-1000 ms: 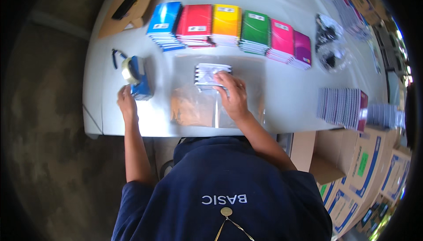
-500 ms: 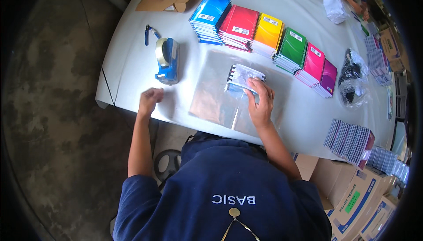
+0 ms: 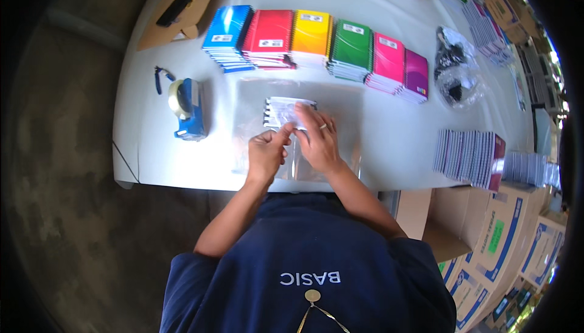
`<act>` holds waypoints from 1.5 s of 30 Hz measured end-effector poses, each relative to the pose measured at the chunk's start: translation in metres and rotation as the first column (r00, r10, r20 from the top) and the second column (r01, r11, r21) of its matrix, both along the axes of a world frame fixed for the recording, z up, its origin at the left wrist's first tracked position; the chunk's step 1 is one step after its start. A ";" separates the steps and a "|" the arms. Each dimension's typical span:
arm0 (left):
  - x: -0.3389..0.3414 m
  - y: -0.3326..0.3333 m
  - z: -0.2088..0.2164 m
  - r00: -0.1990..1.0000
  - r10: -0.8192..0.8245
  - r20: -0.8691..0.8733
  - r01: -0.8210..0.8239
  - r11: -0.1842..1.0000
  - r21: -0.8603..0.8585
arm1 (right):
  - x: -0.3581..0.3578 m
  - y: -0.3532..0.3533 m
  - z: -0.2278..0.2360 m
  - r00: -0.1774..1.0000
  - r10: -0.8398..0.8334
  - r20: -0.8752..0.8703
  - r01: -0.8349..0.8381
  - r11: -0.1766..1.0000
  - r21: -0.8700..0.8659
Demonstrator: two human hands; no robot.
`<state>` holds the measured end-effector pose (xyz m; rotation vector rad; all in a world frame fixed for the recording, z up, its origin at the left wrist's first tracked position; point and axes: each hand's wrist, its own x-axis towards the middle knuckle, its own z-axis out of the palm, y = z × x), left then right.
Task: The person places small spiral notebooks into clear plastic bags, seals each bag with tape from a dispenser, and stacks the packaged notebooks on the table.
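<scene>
A small white-faced bundle (image 3: 279, 112) with dark marks along its left edge, apparently wrapped in clear plastic, rests on a spread of clear plastic sheets (image 3: 340, 98). My right hand (image 3: 319, 140) grips it from the near right, forefinger stretched over its top. At the bundle's near edge, my left hand (image 3: 266, 155) is closed in a pinch close to the right thumb; what sits between its fingertips is too small to make out. A blue tape dispenser (image 3: 193, 111) with a pale roll stands to the left.
Behind the sheets runs a row of spiral notebook stacks (image 3: 309, 31) in several colours. Blue-handled pliers (image 3: 159, 80) and cardboard with a black phone (image 3: 177, 8) lie left. A plastic bag (image 3: 456, 83) and more notebooks (image 3: 465, 156) are right, above cardboard boxes (image 3: 486, 260).
My left hand has come from beside the tape dispenser to the bundle's near edge, its fingers pinched. My right hand stays on the bundle. The whole view has shifted and turned.
</scene>
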<state>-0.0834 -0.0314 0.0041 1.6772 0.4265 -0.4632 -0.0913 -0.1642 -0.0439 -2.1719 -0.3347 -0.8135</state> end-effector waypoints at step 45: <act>-0.013 -0.405 0.064 -0.396 -0.268 0.878 0.716 0.508 0.478 | -0.231 -0.329 0.123 0.692 -0.720 0.058 0.719 0.694 0.041</act>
